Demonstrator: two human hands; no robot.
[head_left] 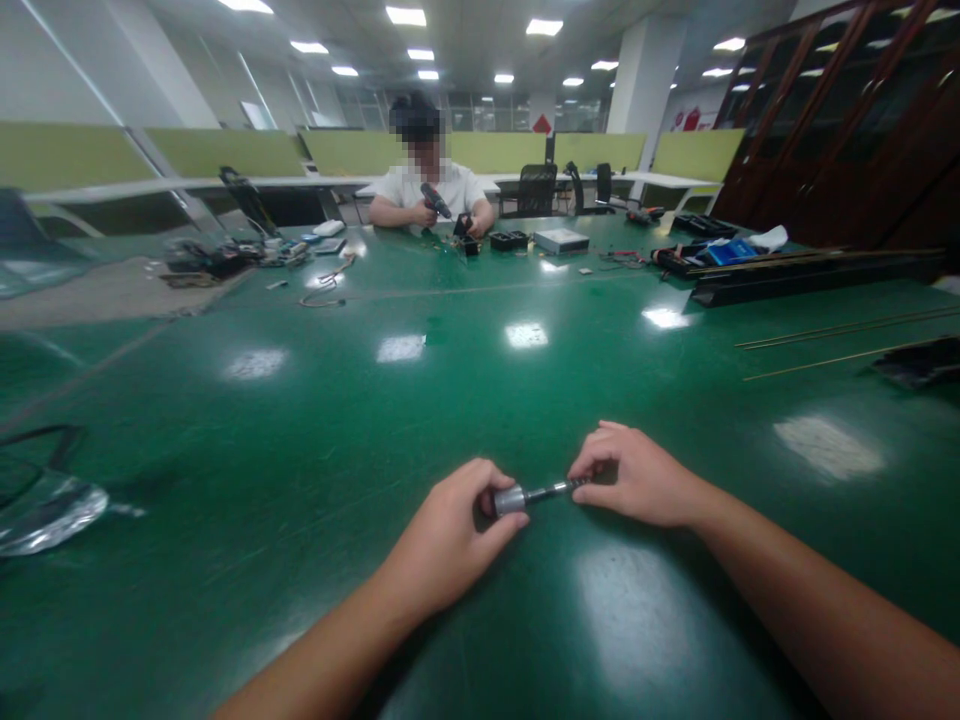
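A silver metal cylinder (511,500) with a thin rod (546,492) lies low over the green table (360,420), roughly level. My left hand (461,525) is closed on the cylinder, thumb on the near side and fingers on the far side. Around the rod's far right end, the fingertips of my right hand (637,475) pinch a small dark ridged piece (577,483), perhaps a spring or a thread. Fingers partly hide that piece, so I cannot tell whether it is separate from the rod.
Across the table a person (431,195) holds a power drill (436,200) and a black part. A silver box (561,240) stands near them. Long black rails (810,280) and thin brass-coloured rods (832,330) lie right. Clear plastic (52,515) and cables lie left.
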